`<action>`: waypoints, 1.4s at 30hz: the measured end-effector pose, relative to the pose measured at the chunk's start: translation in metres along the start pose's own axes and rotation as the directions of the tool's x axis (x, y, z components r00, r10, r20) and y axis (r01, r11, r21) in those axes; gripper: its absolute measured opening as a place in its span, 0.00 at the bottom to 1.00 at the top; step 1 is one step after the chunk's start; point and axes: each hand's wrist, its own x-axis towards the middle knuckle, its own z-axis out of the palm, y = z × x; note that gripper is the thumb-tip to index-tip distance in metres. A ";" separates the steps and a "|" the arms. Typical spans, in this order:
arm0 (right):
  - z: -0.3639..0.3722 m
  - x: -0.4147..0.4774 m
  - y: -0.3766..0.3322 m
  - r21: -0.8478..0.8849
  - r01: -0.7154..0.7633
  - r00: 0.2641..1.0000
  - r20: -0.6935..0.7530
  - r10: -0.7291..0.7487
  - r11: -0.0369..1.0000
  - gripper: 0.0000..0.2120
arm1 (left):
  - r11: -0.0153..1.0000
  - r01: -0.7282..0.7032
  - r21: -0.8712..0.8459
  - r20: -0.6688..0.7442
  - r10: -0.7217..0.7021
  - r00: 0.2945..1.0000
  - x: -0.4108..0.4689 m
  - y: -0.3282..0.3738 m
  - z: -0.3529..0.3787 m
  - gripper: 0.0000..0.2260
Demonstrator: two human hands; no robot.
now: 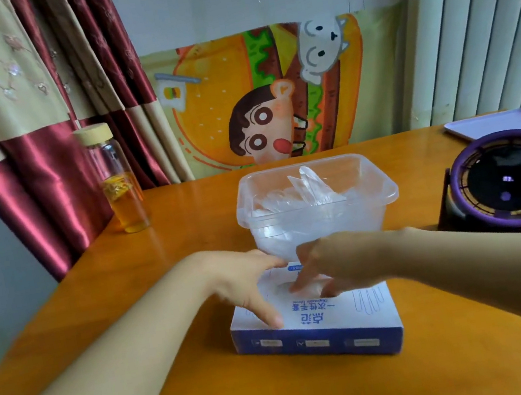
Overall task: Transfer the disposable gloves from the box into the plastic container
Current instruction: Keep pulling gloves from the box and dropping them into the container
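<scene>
While my left hand (251, 289) presses flat, fingers straight, to pin the box (318, 333), my right hand (330, 265) dips curled fingers into its top opening; blur hides whether they pinch anything yet. I should lift one glove (282, 289) straight up. The box lies flat just before the plastic container (386, 190), where gloves (306, 189) already sit, long axis left to right.

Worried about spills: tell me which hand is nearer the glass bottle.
Left. The left hand rests on the glove box, right of the bottle; the right hand is farther right.
</scene>
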 end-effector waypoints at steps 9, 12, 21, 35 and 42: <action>0.020 0.005 -0.002 0.052 0.118 0.954 -0.283 -0.099 0.992 0.09 | 0.995 0.011 0.096 -0.043 -0.007 0.999 -0.002 -0.001 0.009 0.43; 0.010 0.002 -0.007 0.022 0.157 0.925 -0.354 -0.139 0.987 0.05 | 0.996 0.009 0.086 -0.043 -0.005 0.999 -0.002 0.001 0.010 0.41; -0.030 -0.025 0.005 0.200 0.069 0.879 -0.475 0.035 0.977 0.05 | 0.991 -0.022 0.132 -0.014 0.024 1.000 0.004 -0.001 0.009 0.41; -0.074 -0.045 0.023 0.993 0.117 0.798 -0.109 0.593 0.026 0.12 | 0.835 -0.191 -0.515 -0.313 0.024 0.949 -0.025 -0.009 -0.018 0.39; -0.050 -0.025 0.040 0.988 0.025 0.882 0.051 0.469 -0.154 0.11 | 0.464 -0.484 -0.742 -0.616 -0.185 0.766 -0.009 0.008 -0.041 0.34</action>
